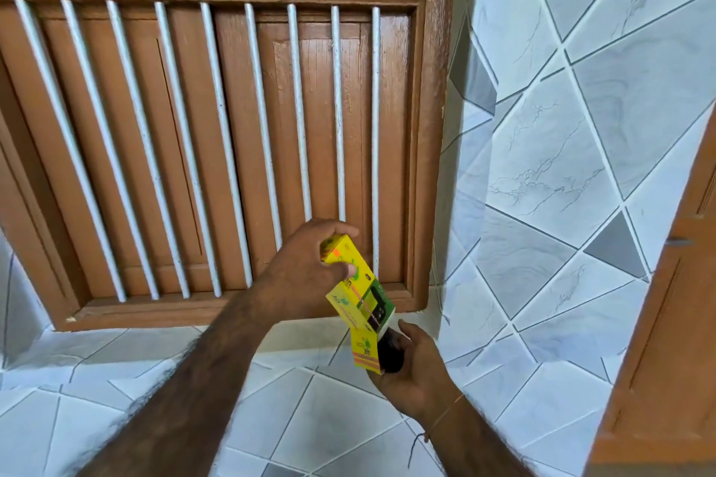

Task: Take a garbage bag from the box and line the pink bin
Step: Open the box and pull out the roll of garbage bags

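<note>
My left hand [306,267] grips the upper end of a yellow and green garbage bag box [358,283], which tilts down to the right with its end flap [365,349] hanging open. A black roll of garbage bags [389,354] sticks out of the box's lower end. My right hand [412,368] is closed around that roll, just below the box. The pink bin is not in view.
A brown wooden window [217,128] with white vertical bars fills the wall ahead. A tiled ledge [271,399] lies below my hands, and a grey tiled wall [561,166] stands to the right. A brown wooden door edge [666,321] is at the far right.
</note>
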